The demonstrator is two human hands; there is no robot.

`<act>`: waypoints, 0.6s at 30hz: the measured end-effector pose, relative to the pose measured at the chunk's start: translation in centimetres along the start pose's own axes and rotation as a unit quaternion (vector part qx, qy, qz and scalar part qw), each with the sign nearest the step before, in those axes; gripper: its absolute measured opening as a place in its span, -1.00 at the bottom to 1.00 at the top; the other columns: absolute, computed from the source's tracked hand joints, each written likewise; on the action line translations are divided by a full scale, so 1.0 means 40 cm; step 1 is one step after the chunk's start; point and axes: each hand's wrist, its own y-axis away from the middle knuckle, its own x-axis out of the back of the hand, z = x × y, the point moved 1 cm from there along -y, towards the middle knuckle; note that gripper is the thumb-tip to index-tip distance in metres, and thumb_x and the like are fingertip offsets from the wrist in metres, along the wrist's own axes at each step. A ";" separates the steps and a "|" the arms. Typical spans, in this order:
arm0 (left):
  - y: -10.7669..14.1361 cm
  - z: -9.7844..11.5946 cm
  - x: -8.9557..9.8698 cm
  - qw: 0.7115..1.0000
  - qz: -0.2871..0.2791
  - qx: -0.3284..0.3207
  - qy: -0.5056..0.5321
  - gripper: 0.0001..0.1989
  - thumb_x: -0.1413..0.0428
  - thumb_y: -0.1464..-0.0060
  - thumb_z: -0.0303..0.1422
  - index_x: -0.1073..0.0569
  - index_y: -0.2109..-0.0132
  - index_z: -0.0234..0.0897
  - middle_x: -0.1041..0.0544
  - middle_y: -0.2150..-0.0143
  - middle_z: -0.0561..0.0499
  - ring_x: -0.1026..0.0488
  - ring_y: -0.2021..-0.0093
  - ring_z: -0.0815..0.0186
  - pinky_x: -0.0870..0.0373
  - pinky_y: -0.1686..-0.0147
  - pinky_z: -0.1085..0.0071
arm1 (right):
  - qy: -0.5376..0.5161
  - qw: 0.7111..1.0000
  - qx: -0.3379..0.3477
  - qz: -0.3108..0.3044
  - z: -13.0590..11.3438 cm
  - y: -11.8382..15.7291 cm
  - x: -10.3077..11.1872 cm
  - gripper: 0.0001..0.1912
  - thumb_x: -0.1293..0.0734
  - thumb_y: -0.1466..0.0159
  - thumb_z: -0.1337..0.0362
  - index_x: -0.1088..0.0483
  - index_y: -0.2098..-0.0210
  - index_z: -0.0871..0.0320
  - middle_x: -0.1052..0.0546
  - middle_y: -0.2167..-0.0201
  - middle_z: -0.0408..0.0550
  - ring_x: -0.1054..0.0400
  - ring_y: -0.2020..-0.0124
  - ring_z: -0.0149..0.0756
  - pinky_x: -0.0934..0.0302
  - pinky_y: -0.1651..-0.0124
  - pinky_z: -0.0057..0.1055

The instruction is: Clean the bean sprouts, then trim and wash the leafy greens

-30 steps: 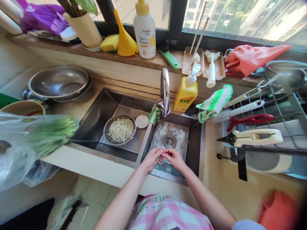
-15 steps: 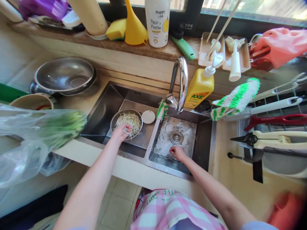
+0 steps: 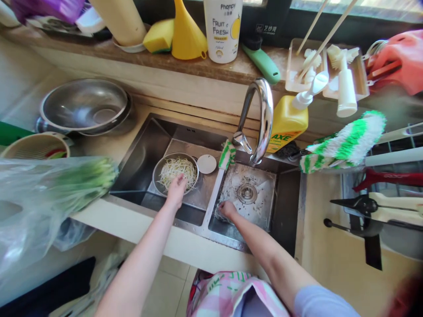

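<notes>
Bean sprouts (image 3: 175, 169) lie heaped in a round metal bowl (image 3: 157, 184) in the left sink basin. My left hand (image 3: 177, 190) is over the bowl's front right side, its fingers drawn together at the edge of the sprouts. Whether a sprout is between them is too small to see. Over the left part of the right basin (image 3: 264, 189), my right hand (image 3: 228, 209) is closed, and its fingertips are hidden. Dark and pale scraps are scattered on that basin's wet floor around the drain (image 3: 247, 193).
A chrome faucet (image 3: 267, 114) arches over the right basin. A green-and-white brush (image 3: 226, 156) rests on the divider, beside a white disc (image 3: 206, 164). Bagged green vegetables (image 3: 82, 180) lie left; metal bowls (image 3: 86, 105) stand behind them. A yellow soap bottle (image 3: 291, 119) and scissors (image 3: 376, 205) are right.
My left hand has moved right and toward me, to the bowl's front edge. My right hand has shifted left toward the divider. The camera view has also shifted slightly.
</notes>
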 end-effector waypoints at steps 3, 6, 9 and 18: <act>0.123 0.014 -0.052 0.993 -0.112 -0.038 0.018 -0.66 -0.11 0.06 -0.23 -0.37 0.12 -0.28 -0.45 0.18 -0.07 -0.43 0.23 0.33 -0.35 0.23 0.39 | -0.046 0.999 -0.010 0.015 0.038 0.005 0.044 -0.87 -0.30 -0.08 0.30 -0.49 0.47 0.19 -0.50 0.51 -0.07 -0.33 0.44 -0.38 -0.08 0.45 -0.55; 0.220 -0.010 -0.121 0.973 -0.230 -0.015 -0.014 -0.70 -0.07 0.04 -0.20 -0.39 0.18 -0.30 -0.48 0.34 -0.02 -0.44 0.37 0.36 -0.34 0.36 0.43 | -0.105 0.994 -0.012 0.028 0.074 0.054 0.128 -0.76 -0.26 -0.14 0.17 -0.46 0.44 0.21 -0.45 0.55 -0.12 -0.21 0.59 -0.50 -0.01 0.55 -0.57; 0.266 -0.062 -0.195 0.951 -0.297 -0.026 -0.078 -0.78 -0.11 0.09 -0.30 -0.42 0.26 -0.32 -0.48 0.40 0.00 -0.42 0.41 0.37 -0.32 0.37 0.44 | -0.271 0.962 0.009 -0.011 0.075 0.132 0.207 -0.66 -0.30 -0.06 0.03 -0.43 0.44 0.21 -0.36 0.62 -0.20 -0.02 0.70 -0.58 0.14 0.65 -0.57; 0.305 -0.123 -0.280 0.942 -0.329 0.003 -0.066 -0.73 -0.22 0.29 -0.40 -0.27 0.41 -0.28 -0.41 0.57 0.15 -0.38 0.52 0.41 -0.22 0.46 0.50 | -0.407 0.910 0.078 0.022 0.032 0.270 0.245 -0.64 -0.34 0.04 0.00 -0.39 0.52 0.21 -0.24 0.76 -0.27 0.00 0.71 -0.56 0.16 0.65 -0.57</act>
